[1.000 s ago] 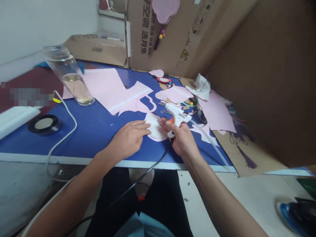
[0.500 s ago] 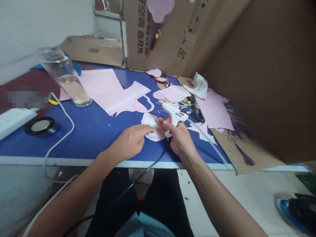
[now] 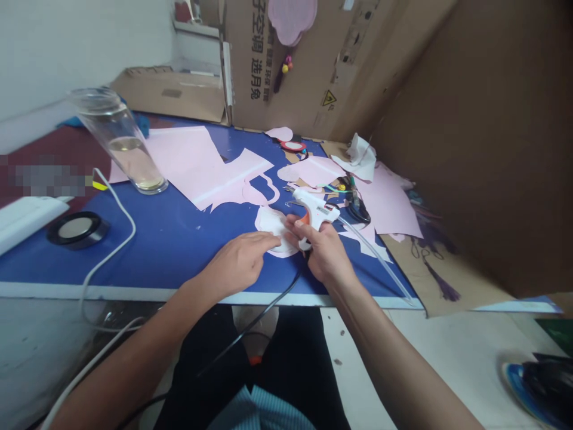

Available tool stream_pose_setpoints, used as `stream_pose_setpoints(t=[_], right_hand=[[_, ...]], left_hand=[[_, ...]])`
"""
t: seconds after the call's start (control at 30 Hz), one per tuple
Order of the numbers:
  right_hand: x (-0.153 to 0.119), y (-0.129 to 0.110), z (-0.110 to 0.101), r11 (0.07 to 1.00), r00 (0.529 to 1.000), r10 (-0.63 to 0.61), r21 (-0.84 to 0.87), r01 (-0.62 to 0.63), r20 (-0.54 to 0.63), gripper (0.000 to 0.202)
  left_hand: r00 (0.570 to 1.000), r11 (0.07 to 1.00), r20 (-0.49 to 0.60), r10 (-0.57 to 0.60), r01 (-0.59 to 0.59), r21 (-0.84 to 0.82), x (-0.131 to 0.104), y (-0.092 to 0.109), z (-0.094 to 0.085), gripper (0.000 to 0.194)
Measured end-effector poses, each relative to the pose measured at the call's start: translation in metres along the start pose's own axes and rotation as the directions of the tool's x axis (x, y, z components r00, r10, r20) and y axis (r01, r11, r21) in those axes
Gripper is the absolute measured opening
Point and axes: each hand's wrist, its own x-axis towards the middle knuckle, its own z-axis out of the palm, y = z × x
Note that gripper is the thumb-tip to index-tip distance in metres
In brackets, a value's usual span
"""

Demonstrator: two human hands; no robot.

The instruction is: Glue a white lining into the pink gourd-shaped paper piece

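Cutout (image 3: 268, 221): white layer over pink, rounded outline; lying on the blue bench (image 3: 170, 251) near its front edge, right part hidden by the right hand (image 3: 330, 249). Right grip clamped round a white glue gun (image 3: 316, 210), orange trigger (image 3: 305, 220), gun label (image 3: 324, 209) too small to read; clear glue stick (image 3: 376, 253) behind. Left hand (image 3: 237, 261): fingertips at the cutout; whether that grip is closed, cannot tell. Beyond: pink paper (image 3: 188, 158). Left: glass bottle (image 3: 129, 156), part-filled; black tape roll (image 3: 78, 229). Right: purple tassel (image 3: 441, 283). Rear: cardboard panel (image 3: 304, 77), printed Chinese characters including "空调"; yellow triangular flame-warning label (image 3: 329, 98).
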Motion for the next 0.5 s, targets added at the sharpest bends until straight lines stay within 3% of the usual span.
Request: stream_pose_setpoints(t=[0.23,0.43,0.5], right_hand=[[-0.009,-0.012,-0.013,1.000,0.999,-0.018,0.022,0.019,-0.037,0.041],[-0.026,-0.021,-0.026,0.999,0.998,-0.028,0.026,0.029,-0.063,0.042],[-0.030,-0.023,-0.028,0.999,0.998,-0.034,0.023,0.036,-0.058,0.041]], left_hand=[[0.994,0.999,-0.095,-0.047,0.045,-0.029,0.008,0.003,-0.003,0.047],[0.996,0.995,0.008,-0.085,0.084,0.054,0.021,0.007,0.002,0.042],[0.997,0.995,-0.006,-0.076,0.077,0.068,0.023,0.007,0.004,0.043]])
